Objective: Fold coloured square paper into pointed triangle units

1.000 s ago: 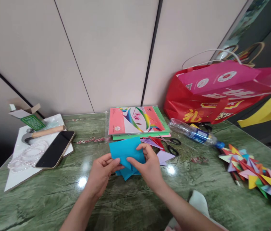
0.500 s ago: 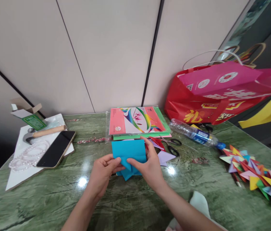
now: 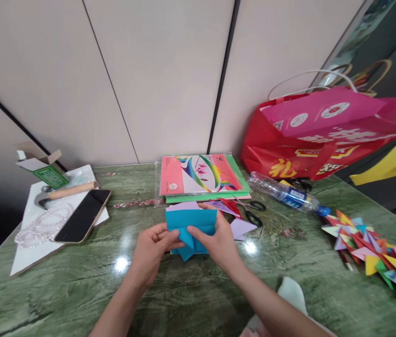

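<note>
A blue sheet of paper (image 3: 191, 223), partly folded, lies at the middle of the green marble table (image 3: 78, 290). My left hand (image 3: 150, 255) pinches its near left edge with thumb and fingers. My right hand (image 3: 219, 241) presses on the fold, thumb on the blue flap and fingers curled over the sheet's right side. A pale purple sheet (image 3: 184, 206) shows just behind the blue one.
A pack of coloured paper (image 3: 201, 178), scissors (image 3: 252, 211), red and purple paper pieces (image 3: 240, 228), a plastic bottle (image 3: 287, 194), red and pink bags (image 3: 324, 135) and folded coloured triangles (image 3: 370, 248) lie right. Left: a phone (image 3: 83, 216), hammer (image 3: 64, 193), beads (image 3: 41, 225), small box (image 3: 41, 169).
The blue sheet's upright far flap has been folded down toward me and now shows lower and flatter. My right fingers moved down with it; the left hand keeps its pinch.
</note>
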`<state>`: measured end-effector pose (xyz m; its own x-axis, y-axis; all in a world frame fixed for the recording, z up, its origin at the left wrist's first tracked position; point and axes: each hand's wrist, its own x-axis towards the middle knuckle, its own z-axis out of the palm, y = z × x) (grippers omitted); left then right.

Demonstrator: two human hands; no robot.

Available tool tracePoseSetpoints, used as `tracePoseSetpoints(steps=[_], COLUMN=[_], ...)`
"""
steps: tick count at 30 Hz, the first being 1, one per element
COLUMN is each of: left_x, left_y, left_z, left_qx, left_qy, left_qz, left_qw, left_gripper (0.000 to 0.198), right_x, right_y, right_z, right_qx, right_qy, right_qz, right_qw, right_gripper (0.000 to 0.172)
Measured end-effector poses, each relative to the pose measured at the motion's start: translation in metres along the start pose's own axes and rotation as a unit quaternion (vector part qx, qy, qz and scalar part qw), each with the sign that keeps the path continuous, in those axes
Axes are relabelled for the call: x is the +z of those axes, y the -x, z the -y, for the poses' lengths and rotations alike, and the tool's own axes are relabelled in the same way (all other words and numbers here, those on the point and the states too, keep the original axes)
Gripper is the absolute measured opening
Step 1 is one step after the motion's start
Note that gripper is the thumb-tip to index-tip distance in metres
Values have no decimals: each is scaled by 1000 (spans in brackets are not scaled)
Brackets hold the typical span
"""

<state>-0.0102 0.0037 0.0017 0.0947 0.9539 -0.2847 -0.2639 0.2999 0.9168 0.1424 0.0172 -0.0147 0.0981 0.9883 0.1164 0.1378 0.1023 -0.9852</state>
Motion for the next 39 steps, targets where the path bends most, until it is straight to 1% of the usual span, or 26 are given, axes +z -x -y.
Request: tracePoseSetpoints(steps=[4,9,12,16,19,27,31,36,39], left_x=[1,0,0,-1,-2,-2,-4,-6,-6], left_y=[0,-1,-1,0,0,0,1,1,2], left_z=[-1,-1,0,1,1,0,0,-2,-4], left_qx=[-2,-5,-6,2,-6,-12,-14,-27,-30], left_qy=[2,12,14,14,15,15,8,-8,-14], left_qz=[-7,-11,-7,-12,-19,3,15,60,77], left_qw=[1000,1000,1000,1000,1000,1000,1000,998,997], left_gripper=[26,27,27,26,27,33,34,34,35], right_x=[-1,-3,-3,-3,-3,-5,-5,-5,-6], right_y=[1,1,0,-3,-4,-6,-6,-6,-6], right_z=[2,5,4,1,0,-6,-7,-3,0], right_qx=[13,25,28,9,7,33,49,39,37], right_qy=[5,-25,-31,-24,-25,-39,-62,-58,-63], right_qz=[17,59,58,53,56,77,88,94,108], right_qw=[1000,998,997,998,998,996,993,993,991], right_gripper=[53,68,70,67,71,75,73,70,67])
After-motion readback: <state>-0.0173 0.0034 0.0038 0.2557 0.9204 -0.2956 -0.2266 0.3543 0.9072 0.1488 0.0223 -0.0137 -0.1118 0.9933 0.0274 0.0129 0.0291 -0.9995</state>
